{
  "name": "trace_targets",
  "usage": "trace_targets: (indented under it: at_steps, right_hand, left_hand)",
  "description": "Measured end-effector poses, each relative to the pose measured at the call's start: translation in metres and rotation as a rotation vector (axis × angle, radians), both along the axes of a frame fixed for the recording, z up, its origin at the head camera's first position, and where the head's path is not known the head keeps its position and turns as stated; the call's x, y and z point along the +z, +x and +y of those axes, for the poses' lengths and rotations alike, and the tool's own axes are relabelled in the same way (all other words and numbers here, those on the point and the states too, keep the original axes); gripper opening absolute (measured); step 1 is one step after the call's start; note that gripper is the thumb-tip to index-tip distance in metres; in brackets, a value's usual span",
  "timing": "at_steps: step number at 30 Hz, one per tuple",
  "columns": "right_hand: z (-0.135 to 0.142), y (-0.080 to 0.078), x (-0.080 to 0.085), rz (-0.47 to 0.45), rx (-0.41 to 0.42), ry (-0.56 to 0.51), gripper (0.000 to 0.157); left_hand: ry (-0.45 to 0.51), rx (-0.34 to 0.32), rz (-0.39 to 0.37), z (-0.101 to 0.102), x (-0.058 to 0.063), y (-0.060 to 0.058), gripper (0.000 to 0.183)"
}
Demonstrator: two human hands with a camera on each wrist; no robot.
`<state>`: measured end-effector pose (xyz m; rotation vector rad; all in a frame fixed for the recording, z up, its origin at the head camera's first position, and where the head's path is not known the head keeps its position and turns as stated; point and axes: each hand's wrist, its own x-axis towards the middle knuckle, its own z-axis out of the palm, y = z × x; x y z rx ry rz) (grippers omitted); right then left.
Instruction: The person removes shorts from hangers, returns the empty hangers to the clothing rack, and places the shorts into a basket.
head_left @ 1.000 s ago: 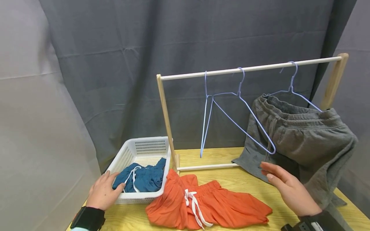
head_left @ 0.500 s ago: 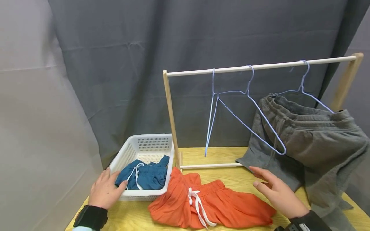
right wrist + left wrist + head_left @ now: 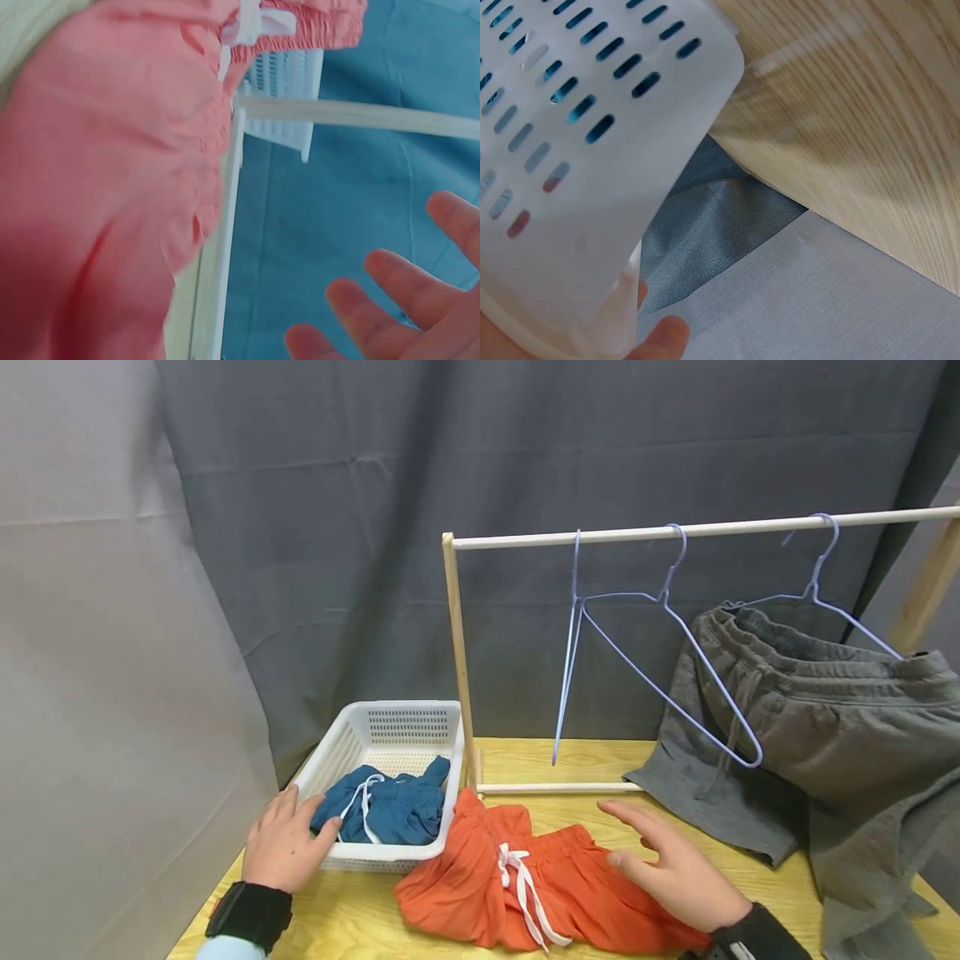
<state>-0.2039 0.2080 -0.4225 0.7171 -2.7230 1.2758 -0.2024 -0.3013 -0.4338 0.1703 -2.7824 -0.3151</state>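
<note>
My left hand (image 3: 287, 847) is at the front left corner of a white plastic basket (image 3: 390, 853), gripping it with thumb over the front rim and fingers along the left side. In the left wrist view fingertips (image 3: 669, 334) show past the slotted basket wall (image 3: 652, 150). Blue shorts (image 3: 408, 810) with a white drawstring lie inside. Orange shorts (image 3: 480, 893) with a tied white drawstring lie on the table, partly against the basket's right side. Over their right end hovers my right hand (image 3: 678, 872), fingers spread and holding nothing; the right wrist view shows the same hand (image 3: 420, 307).
Behind stands a wooden clothes rack (image 3: 540, 539). Two bare purple hangers, one edge-on (image 3: 567, 677) and one turned (image 3: 697, 660), hang from its bar. Grey sweatpants (image 3: 832, 693) hang at right on another hanger (image 3: 817, 568), their legs reaching the table (image 3: 360, 914).
My right hand has moved left, from beside the grey sweatpants to over the orange shorts. The head view has turned left. My left hand stays at the basket corner.
</note>
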Motion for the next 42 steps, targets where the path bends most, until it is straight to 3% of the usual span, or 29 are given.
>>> trace_targets:
  at_steps: [27,37,42]
  right_hand:
    - [-0.110,-0.009,-0.029,-0.053,0.223,0.150,0.076]
    - [-0.130,-0.016,-0.042,0.003,0.178,0.320,0.088]
    - [-0.139,-0.021,-0.048,0.074,0.155,0.429,0.093]
  left_hand:
    - [-0.004,-0.021,0.027,0.000,0.002,0.001,0.054]
    - [0.002,-0.016,0.024,-0.002,-0.002,-0.001,0.056]
    - [0.002,-0.024,0.043,-0.002,-0.004,-0.002,0.055]
